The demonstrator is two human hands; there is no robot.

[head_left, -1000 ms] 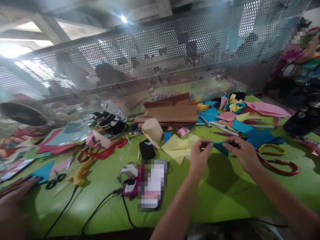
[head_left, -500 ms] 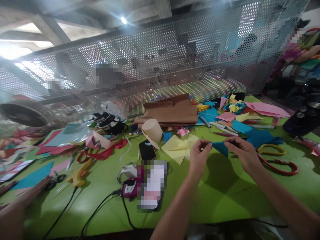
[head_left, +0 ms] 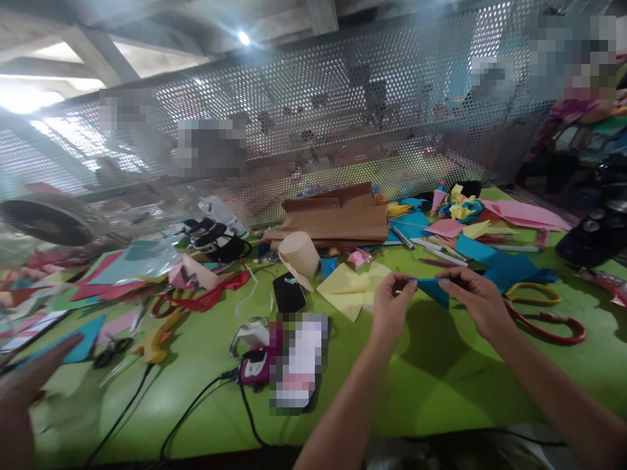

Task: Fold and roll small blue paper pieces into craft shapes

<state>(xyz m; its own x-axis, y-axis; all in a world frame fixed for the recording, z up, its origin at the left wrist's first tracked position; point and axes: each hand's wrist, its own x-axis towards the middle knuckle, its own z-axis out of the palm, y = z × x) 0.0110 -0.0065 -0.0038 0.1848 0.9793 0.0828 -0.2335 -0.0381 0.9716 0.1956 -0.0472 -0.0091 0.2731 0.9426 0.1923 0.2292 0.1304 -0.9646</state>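
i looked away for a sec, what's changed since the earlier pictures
Another person's hand, at far left, has drawn back left from beside the black scissors, where it was half a second ago; it is now over the blue sheet. As before, the left hand and right hand grip the blue piece; no visible letting go.

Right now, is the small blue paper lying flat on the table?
No, the left hand and right hand hold the small blue paper above the table.
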